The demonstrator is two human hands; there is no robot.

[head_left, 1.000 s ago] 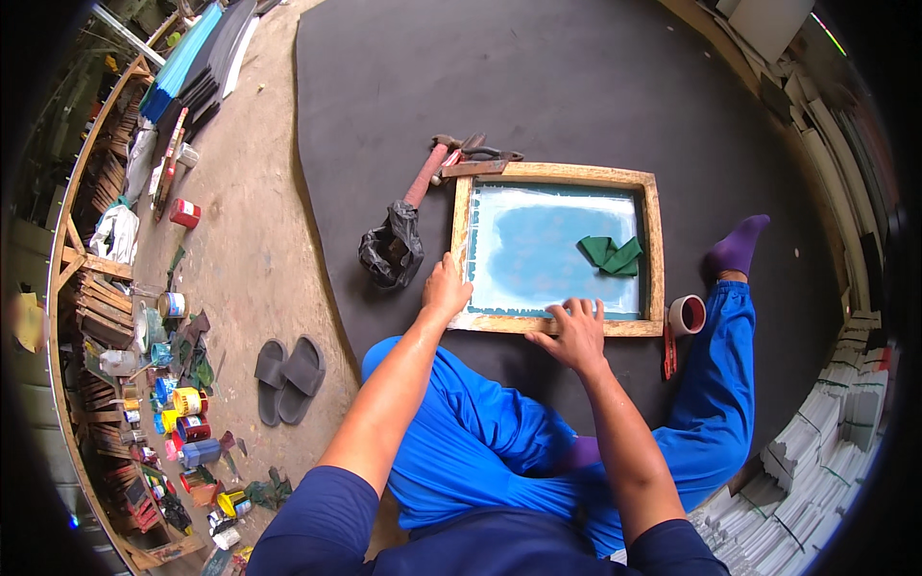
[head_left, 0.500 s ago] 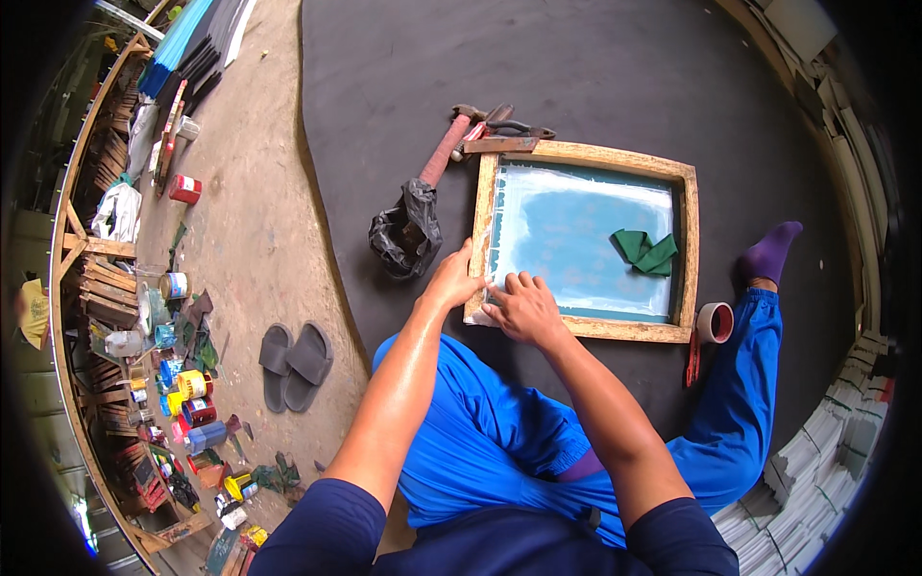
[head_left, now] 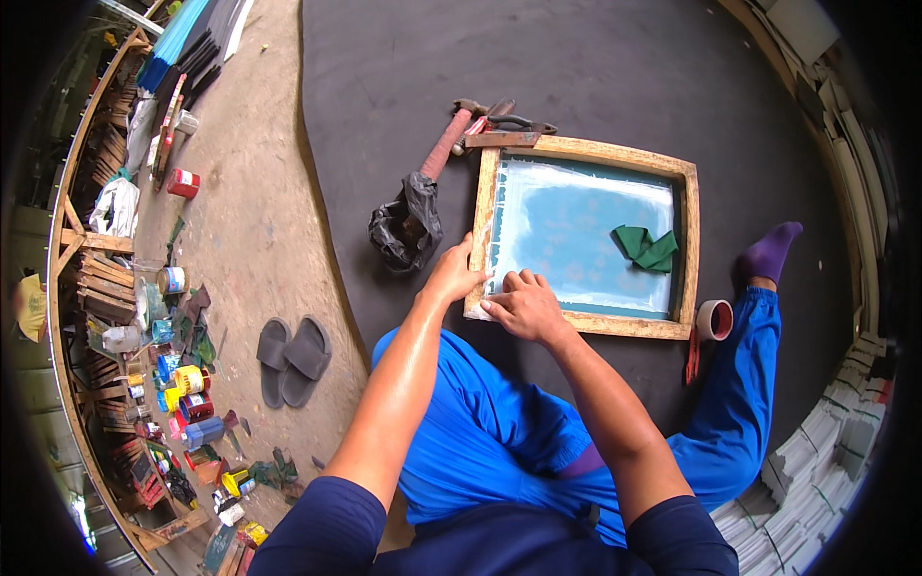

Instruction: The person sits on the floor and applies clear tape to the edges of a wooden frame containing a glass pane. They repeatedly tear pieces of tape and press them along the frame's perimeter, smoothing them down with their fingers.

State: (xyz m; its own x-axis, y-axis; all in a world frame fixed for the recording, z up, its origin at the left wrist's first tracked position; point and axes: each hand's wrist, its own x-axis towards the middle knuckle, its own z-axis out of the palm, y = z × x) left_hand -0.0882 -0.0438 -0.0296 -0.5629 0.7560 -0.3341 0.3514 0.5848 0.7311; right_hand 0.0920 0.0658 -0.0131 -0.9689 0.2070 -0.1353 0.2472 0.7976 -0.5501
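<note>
A wooden screen-printing frame [head_left: 601, 156] lies on the black mat, its mesh [head_left: 567, 230] teal with whitish smears near the edges. My left hand [head_left: 453, 275] is closed round the frame's left bar near the lower-left corner. At that corner my right hand [head_left: 526, 305] has its fingers curled inward over the inner edge, with the thumb pressed on the wood. Its fingertips are partly hidden. A folded dark green cloth [head_left: 645, 250] rests on the right side of the mesh.
A hammer [head_left: 447, 144], pliers [head_left: 523, 125] and a black plastic bag [head_left: 408, 230] lie by the frame's upper left. A tape roll [head_left: 715, 320] and red-handled tool [head_left: 692, 357] sit to its right. Left are slippers [head_left: 293, 360] and paint containers [head_left: 192, 380].
My right hand's index finger, stretched toward the frame's inner corner before, has drawn back and curled. The left hand keeps its hold on the bar.
</note>
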